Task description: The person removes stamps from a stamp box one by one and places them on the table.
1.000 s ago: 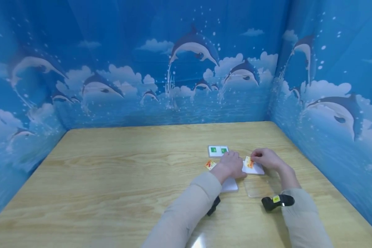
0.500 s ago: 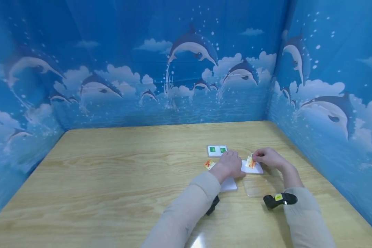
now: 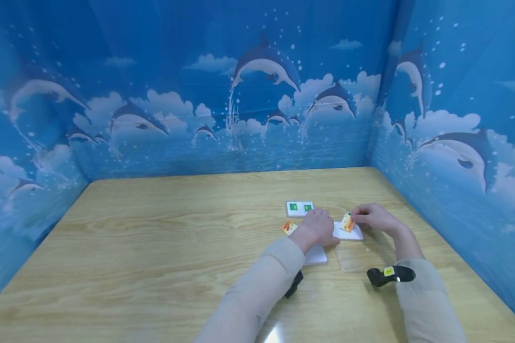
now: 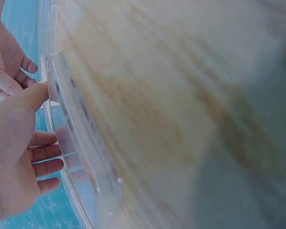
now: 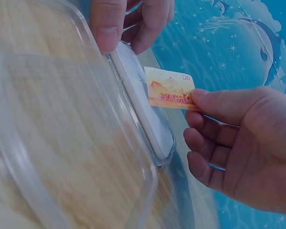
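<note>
A small yellow-orange postage stamp with a perforated edge is pinched between the thumb and forefinger of my right hand. It is tilted over a white pad in a clear case; the right wrist view shows its left edge at the pad. My left hand reaches across beside the pad, and its thumb touches the pad's end in the right wrist view. The left hand's other fingers look extended against clear plastic in the left wrist view. Another white pad lies partly under that hand.
A clear lid lies in front of the white pad. Behind the left hand is a white case with two green stamps. A loose red-and-yellow stamp sits left of that hand. Dolphin-print curtains bound the wooden table.
My right hand has shifted slightly to the right with the stamp, which has tilted and shows more of its upper edge. The left hand stays in the same place.
</note>
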Available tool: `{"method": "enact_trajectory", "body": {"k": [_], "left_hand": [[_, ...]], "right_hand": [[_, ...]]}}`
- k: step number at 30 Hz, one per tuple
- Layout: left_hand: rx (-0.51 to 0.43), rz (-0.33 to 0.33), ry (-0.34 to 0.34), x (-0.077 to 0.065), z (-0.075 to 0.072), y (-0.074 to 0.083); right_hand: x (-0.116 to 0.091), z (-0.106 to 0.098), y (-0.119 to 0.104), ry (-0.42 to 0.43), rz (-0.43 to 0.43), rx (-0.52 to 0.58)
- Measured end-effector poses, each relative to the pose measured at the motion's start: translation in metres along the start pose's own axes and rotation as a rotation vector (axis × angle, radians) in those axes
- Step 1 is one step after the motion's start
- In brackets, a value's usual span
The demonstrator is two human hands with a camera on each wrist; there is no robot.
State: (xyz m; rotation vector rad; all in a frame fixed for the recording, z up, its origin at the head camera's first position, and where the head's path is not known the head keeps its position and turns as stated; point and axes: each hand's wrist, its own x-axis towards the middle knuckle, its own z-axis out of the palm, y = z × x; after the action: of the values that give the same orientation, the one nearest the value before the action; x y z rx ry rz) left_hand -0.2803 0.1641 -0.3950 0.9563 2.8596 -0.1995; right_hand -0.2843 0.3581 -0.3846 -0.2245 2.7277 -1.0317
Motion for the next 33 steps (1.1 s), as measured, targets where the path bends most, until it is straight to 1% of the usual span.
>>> {"method": "enact_trajectory", "body": {"k": [8,11,16,21,28,33], "left_hand": [[-0.009,0.003,0.000,-0.0010,-0.0008,-0.0010],[-0.009,0.000,-0.004,-0.0009,-0.0007,-0.0009],[-0.003,-0.002,0.000,0.0003,0.0005,-0.0010],[-0.003,0.003,0.012,0.0015,0.0018,-0.0016],[-0.008,0.012,0.010,0.0017,0.0011,-0.0018],[-0.018,0.014,0.008,0.0014,0.0010,-0.0016]], "right_hand": [[0.0004,-0.0023,-0.0002,-0.015,0.019,0.045],[0.0003,-0.0035,0.0003,-0.019,0.014,0.058],[0.0003,-0.0051,0.0020,-0.013,0.004,0.079],[0.0013,-0.0059,0.0011,-0.004,0.013,0.110],[0.0054,-0.0059,-0.0011,0.023,0.035,0.096],[0.0089,-0.0051,-0.0019,0.033,0.041,0.108]]}}
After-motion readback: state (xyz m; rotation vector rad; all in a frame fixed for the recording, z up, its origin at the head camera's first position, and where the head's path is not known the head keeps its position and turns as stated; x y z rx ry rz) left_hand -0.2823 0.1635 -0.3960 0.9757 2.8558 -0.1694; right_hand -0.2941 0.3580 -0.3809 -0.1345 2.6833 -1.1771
